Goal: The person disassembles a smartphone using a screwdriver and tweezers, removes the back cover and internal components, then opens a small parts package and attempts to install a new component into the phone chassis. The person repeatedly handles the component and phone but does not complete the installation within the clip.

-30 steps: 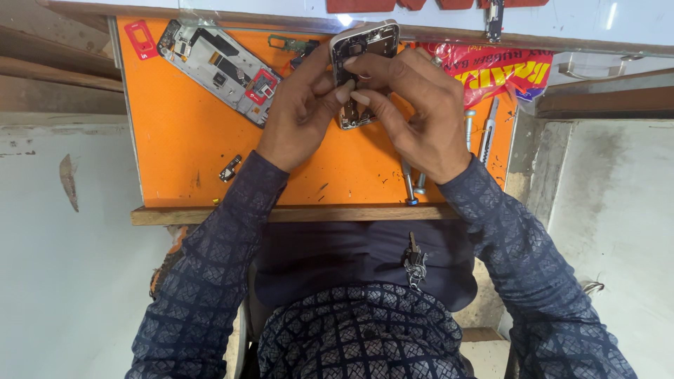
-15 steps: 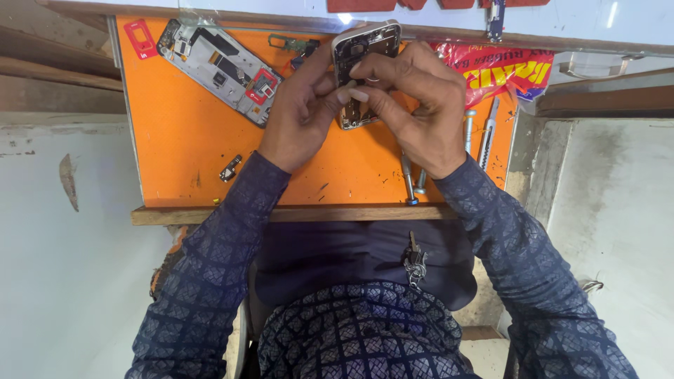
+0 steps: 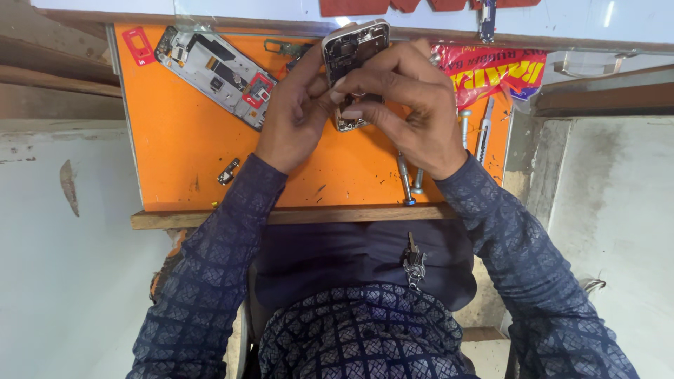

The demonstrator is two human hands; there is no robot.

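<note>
Gripping the opened phone [image 3: 354, 52], unmoved since before.
Left hand [image 3: 291, 116] and right hand [image 3: 407, 105] clamp it, fingers curled together.

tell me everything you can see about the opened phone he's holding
The opened phone is a rounded-corner body with a silvery metal-looking frame, its back off so that dark inner parts and boards show. It is held above the orange mat, roughly upright in the view with its top end toward the far edge. The left hand grips its left side and the right hand wraps over the lower right, fingertips pressing on the exposed inside. Its lower end is hidden by the fingers.
</note>
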